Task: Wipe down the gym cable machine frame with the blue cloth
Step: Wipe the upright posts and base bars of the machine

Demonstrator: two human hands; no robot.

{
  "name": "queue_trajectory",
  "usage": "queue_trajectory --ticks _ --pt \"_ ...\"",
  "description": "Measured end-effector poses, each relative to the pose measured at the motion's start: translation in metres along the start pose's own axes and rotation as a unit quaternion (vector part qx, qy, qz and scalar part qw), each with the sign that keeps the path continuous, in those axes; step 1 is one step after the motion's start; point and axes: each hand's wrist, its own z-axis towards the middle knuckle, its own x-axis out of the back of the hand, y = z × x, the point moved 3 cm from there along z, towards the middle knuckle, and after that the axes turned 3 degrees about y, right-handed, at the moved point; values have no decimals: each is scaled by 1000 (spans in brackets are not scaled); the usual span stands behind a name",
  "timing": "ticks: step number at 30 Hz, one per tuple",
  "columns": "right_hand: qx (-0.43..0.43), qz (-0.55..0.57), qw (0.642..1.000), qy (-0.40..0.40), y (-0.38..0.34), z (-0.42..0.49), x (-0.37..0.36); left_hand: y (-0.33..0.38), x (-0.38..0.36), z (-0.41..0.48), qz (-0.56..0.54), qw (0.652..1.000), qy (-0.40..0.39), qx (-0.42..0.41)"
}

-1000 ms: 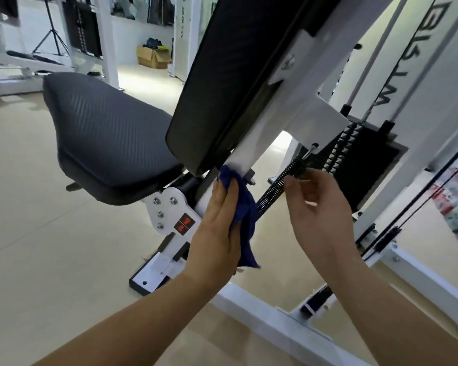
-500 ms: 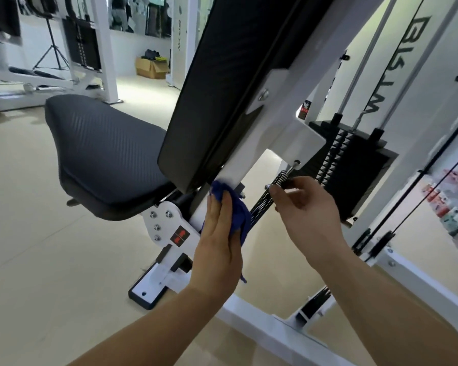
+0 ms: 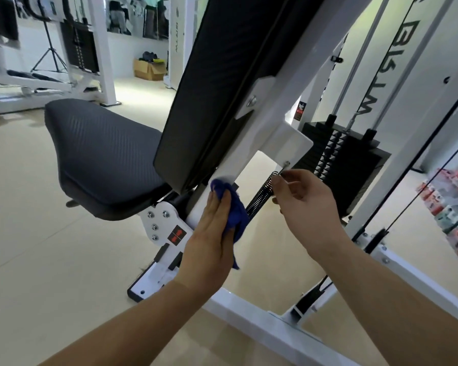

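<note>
Left hand: fingers straight and together, pressing the blue cloth flat against the white frame post of the cable machine. The cloth is bunched under the fingertips, with a loose tail hanging below the palm on its right side. Right hand: fingers curled, thumb and forefinger pinching the upper end of a black coil spring, which runs slantwise between the two hands and touches the cloth's right edge. Black back pad: directly above the left hand, tilted, mounted along the front of the post. Black seat pad: to the left of the left hand, its rear edge just beside the post's bolted bracket. Black weight stack: beyond the right hand, between white uprights. White base bar: on the floor beneath both forearms. Cardboard box and tripod: well apart, far beyond the left hand.
</note>
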Motion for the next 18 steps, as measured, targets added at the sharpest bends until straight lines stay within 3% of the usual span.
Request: queue_trajectory --ticks 5,13,18 --pt "3 21 1000 21 -21 1 9 23 10 20 9 1000 -6 3" --pt "27 18 999 34 -54 14 27 71 21 57 40 998 -3 -58" --pt "-5 18 1000 12 -59 19 32 75 25 55 35 999 -13 -18"
